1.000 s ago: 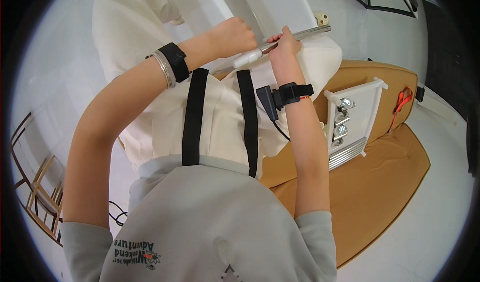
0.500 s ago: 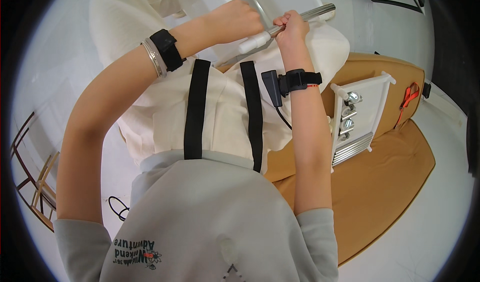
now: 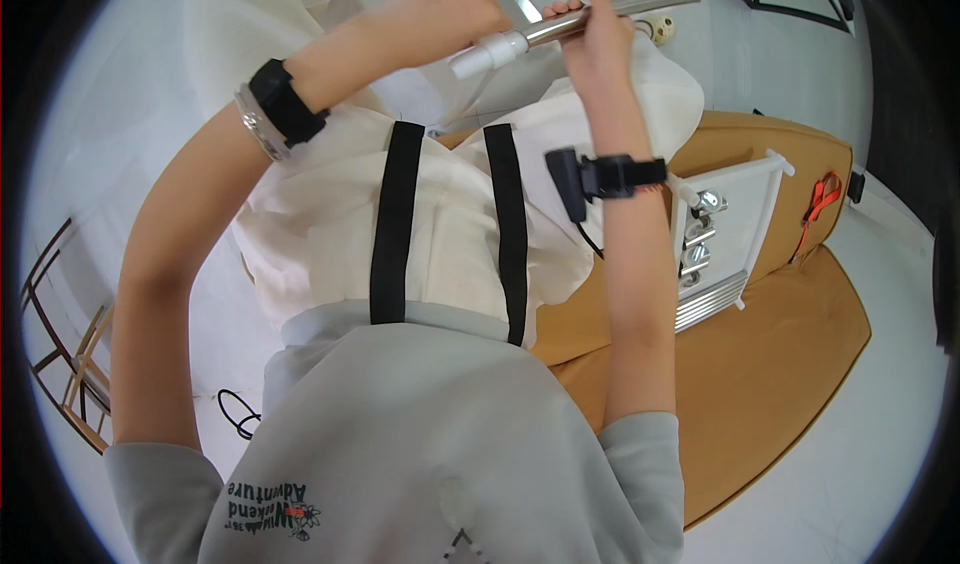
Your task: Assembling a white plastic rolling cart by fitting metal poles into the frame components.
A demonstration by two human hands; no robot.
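My right hand (image 3: pixel 603 49) is closed around a shiny metal tube (image 3: pixel 655 4) held out beyond my lap. At the tube's left end is a white plastic sleeve (image 3: pixel 488 56). Close to that sleeve, my left hand (image 3: pixel 440 16) is curled with its knuckles up. Its fingertips are turned away, so whatever they grip is hidden. White panels (image 3: pixel 430 89) lie beyond and below both hands, partly covered by my arms and legs.
To my right, a tan cushioned seat (image 3: pixel 770 364) bears a white tray-like frame (image 3: pixel 745 204) with several metal tubes (image 3: pixel 712 299) and chrome fittings (image 3: pixel 700 232). A red looped item (image 3: pixel 823 199) lies beside it. Wooden frames (image 3: pixel 85 374) stand at far left.
My left hand has drawn back to the left and away from me. The tube, in my right hand, has risen slightly farther out, and its white sleeve has shifted left.
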